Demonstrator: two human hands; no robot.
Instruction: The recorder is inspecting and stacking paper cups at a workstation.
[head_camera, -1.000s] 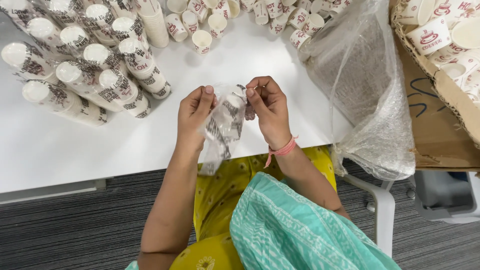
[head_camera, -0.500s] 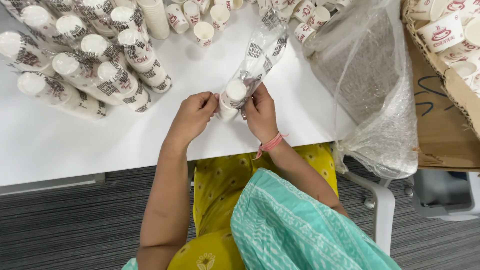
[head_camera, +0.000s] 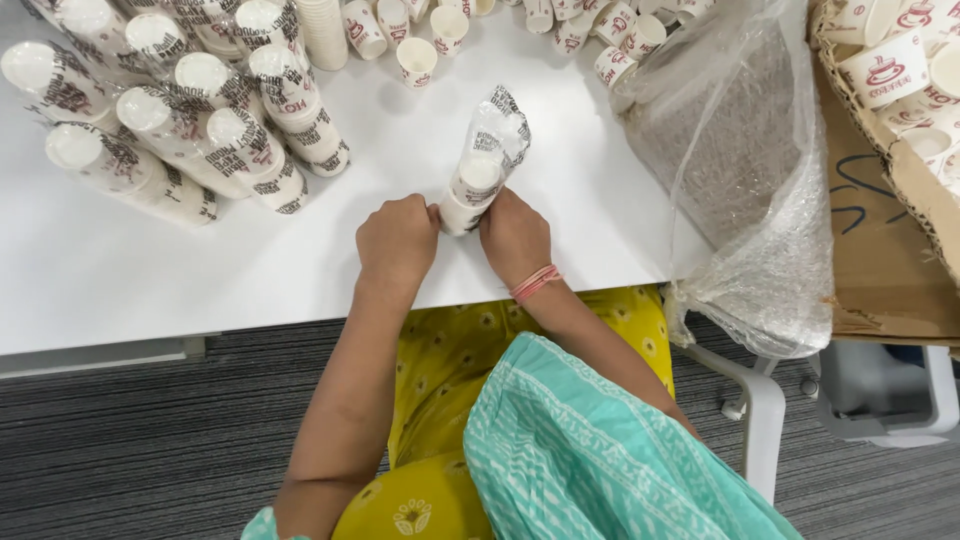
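While it lies on the white counter (head_camera: 150, 270), a wrapped cup stack (head_camera: 482, 170) is gripped at its near end. Left hand (head_camera: 398, 238) and right hand (head_camera: 514, 236) are both clamped on it.

A clear printed sleeve (head_camera: 483, 160) of stacked paper cups lies on the white surface (head_camera: 150, 280), held at its near end between the left hand (head_camera: 398, 238) and right hand (head_camera: 514, 235). More such sleeves (head_camera: 180, 120), clear with dark print and white cup bottoms showing, lie piled at the far left. At right a big crumpled clear bag (head_camera: 745, 170) hangs over the surface edge, just beside a brown cardboard box (head_camera: 880, 240) holding loose cups.
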